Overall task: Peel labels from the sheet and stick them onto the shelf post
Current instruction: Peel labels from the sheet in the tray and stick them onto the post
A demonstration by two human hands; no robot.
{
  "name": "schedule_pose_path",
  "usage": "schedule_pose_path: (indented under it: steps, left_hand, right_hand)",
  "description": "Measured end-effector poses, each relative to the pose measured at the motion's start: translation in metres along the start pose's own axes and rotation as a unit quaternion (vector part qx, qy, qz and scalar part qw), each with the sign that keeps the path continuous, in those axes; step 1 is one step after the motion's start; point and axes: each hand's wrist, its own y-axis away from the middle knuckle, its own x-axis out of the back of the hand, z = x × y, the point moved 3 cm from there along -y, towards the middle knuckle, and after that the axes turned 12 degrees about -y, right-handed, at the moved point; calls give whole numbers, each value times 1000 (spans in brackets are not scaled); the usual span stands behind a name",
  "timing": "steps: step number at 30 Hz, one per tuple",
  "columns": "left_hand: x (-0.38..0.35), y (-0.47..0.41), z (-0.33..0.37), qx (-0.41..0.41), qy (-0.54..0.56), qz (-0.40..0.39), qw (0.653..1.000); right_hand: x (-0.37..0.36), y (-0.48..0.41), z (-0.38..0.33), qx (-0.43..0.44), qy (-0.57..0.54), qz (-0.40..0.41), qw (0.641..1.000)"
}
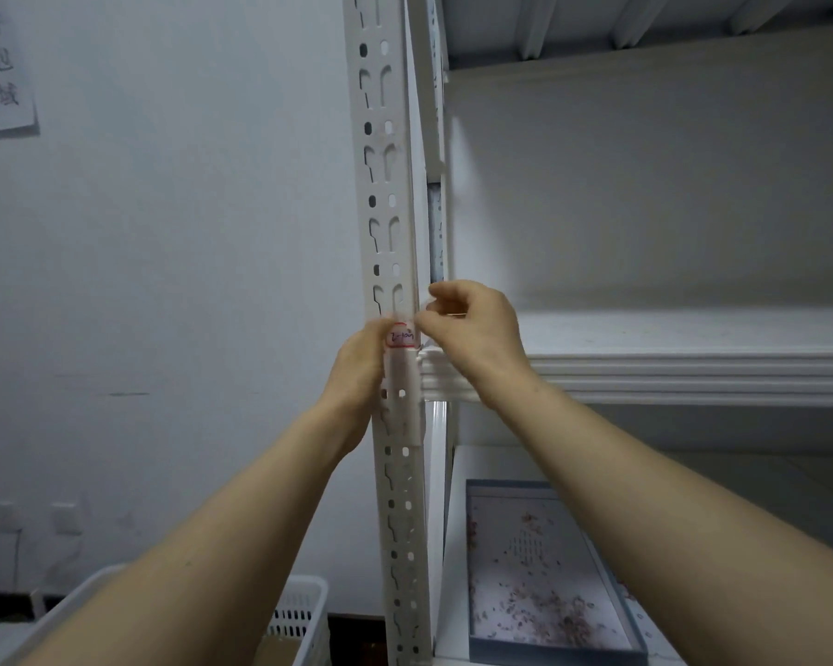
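Left hand (357,362) and right hand (474,331) pinch label (401,337) against shelf post (381,185).

One left hand (357,362), one right hand (477,329), one label (400,337), one shelf post (385,185), one basket (299,612), one blue tray (549,656).

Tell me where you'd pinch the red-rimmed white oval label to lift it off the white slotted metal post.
Pinch the red-rimmed white oval label at its right end, probably coming from the right: it lies flat on the white slotted metal post, that end nears the post's corner, and the left hand sits at its left end.
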Motion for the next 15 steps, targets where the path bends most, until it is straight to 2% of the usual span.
schedule_pose_path:
  steps: [2, 6, 13, 15]
  left_hand:
    - [-1, 0, -2, 24, 39, -20, 999]
    - [0, 0, -1, 30, 18, -7, 999]
    - [1, 1, 0, -20, 4, -4, 1000]
    - [0, 1, 1, -29, 6, -6, 1000]
  right_hand:
    - [-1, 11, 0, 84, 58, 21, 995]
    - [-6, 17, 1, 188, 146, 25, 971]
    - [-12, 20, -4, 242, 327, 44, 912]
    - [-14, 21, -9, 255, 348, 58, 900]
